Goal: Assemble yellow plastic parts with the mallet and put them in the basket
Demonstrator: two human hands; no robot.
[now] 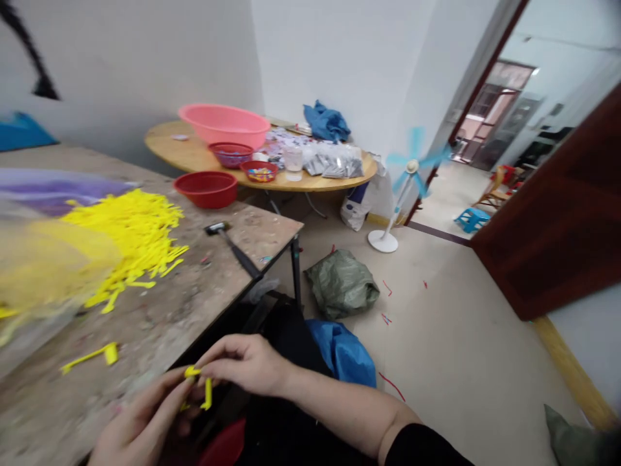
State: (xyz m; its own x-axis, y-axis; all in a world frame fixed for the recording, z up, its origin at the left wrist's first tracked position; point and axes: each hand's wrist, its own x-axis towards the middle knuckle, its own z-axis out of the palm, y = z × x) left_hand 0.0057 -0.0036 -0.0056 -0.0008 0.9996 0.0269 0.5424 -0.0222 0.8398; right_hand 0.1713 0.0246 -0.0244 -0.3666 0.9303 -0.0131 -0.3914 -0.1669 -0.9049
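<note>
My left hand [150, 414] and my right hand [247, 364] meet near the table's front edge, fingertips closed together. Between them is a small yellow plastic piece [207, 393], pinched by both; its exact shape is partly hidden by the fingers. On the worktable [160, 336] to the left lies a single yellow plastic piece [110, 353] with a long thin stem and a thick end. Behind it a large heap of similar yellow pieces [136, 239] spills from a clear plastic bag [53, 259].
A hammer [235, 249] and a red basin [206, 189] sit on the worktable. Beyond is a round table [165, 144] with a pink basin [226, 124]. A fan [412, 167], a green sack [342, 285] and a blue bag [347, 353] stand on the floor, right.
</note>
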